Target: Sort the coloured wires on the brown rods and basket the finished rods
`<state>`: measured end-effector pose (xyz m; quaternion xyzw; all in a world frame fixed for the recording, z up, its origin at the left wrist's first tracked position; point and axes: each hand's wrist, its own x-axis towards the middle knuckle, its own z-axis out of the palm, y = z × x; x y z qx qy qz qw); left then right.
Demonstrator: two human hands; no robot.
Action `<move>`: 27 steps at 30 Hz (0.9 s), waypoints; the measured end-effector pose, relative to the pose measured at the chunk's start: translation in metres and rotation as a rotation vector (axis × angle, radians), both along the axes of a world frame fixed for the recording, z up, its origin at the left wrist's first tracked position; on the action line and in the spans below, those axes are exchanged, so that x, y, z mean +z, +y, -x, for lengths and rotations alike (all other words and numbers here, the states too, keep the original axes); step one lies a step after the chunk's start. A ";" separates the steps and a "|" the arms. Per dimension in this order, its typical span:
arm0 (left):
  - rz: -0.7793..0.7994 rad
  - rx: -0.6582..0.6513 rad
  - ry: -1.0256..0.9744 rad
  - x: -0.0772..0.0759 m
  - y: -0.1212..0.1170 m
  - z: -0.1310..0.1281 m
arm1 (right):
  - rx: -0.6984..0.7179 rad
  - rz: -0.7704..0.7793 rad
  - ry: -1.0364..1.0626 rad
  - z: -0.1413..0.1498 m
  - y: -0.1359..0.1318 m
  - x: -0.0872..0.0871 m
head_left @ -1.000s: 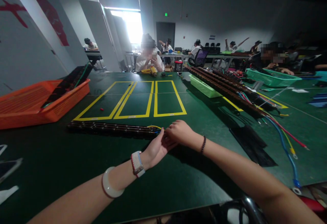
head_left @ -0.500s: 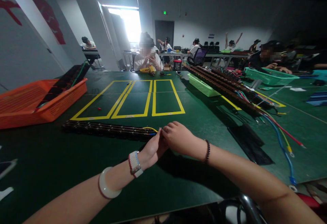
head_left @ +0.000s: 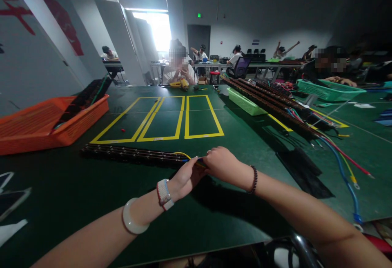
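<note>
A long dark strip assembly (head_left: pixel 131 156) with metal rails lies across the green table in front of me. From its right end come a yellow wire (head_left: pixel 183 154) and a blue wire, which run into my fingers. My left hand (head_left: pixel 186 177) pinches the wires at that end, thumb on top. Just to its right, my right hand (head_left: pixel 225 165) is closed on the wires, knuckles up, a small gap now between the two hands. The wire ends are hidden behind my fingers.
An orange basket (head_left: pixel 82 123) with a dark strip stands at left. Yellow tape frames (head_left: pixel 203 136) mark the table (head_left: pixel 137 202). At right, long strips (head_left: pixel 269 107) with loose cables rest over a green basket (head_left: pixel 245 101); a black sheet (head_left: pixel 303 170) lies nearer. A person (head_left: pixel 179 70) sits opposite.
My right hand has shifted slightly right, away from my left fingertips, and a bit of wire shows between them. The whole view has moved a little.
</note>
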<state>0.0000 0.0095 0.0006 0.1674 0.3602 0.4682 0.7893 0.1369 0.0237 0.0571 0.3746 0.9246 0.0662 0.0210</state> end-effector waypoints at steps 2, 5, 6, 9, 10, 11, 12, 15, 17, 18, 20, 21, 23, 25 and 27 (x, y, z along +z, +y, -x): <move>0.003 -0.015 -0.004 0.003 -0.001 0.000 | -0.009 0.004 -0.015 0.002 0.000 -0.006; -0.008 -0.038 0.007 0.004 -0.002 0.001 | -0.022 0.037 -0.020 0.002 0.000 -0.005; -0.011 -0.039 0.007 0.003 -0.002 0.001 | -0.028 0.044 -0.016 0.002 0.000 -0.003; -0.016 -0.022 -0.003 -0.001 -0.001 0.002 | -0.041 0.055 -0.003 0.001 -0.002 0.005; -0.018 -0.016 -0.004 -0.002 -0.001 0.001 | -0.041 0.058 0.001 0.000 -0.002 0.007; -0.018 -0.011 -0.001 -0.003 -0.001 0.001 | -0.044 0.063 0.004 0.000 -0.003 0.009; -0.016 -0.008 0.003 -0.003 0.000 0.001 | -0.050 0.069 0.008 0.000 -0.003 0.010; -0.032 -0.011 0.011 -0.003 -0.001 0.000 | -0.081 0.095 0.028 0.000 -0.003 0.011; -0.091 -0.057 0.003 -0.004 -0.002 0.001 | -0.087 0.116 0.055 0.000 -0.003 0.010; -0.127 -0.089 -0.003 -0.005 -0.002 0.001 | -0.084 0.127 0.071 -0.001 -0.003 0.010; -0.164 -0.127 -0.027 -0.008 -0.002 0.003 | -0.092 0.153 0.096 -0.002 0.000 0.011; -0.155 -0.127 -0.049 -0.008 -0.002 0.003 | -0.108 0.172 0.106 -0.003 0.001 0.012; -0.111 -0.108 -0.105 -0.009 0.000 0.005 | -0.150 0.229 0.132 -0.006 0.008 0.013; -0.085 -0.124 -0.147 -0.007 0.001 0.005 | -0.165 0.334 0.176 -0.010 0.016 0.013; -0.085 -0.155 -0.147 -0.004 0.002 0.005 | -0.157 0.470 0.222 -0.013 0.025 0.012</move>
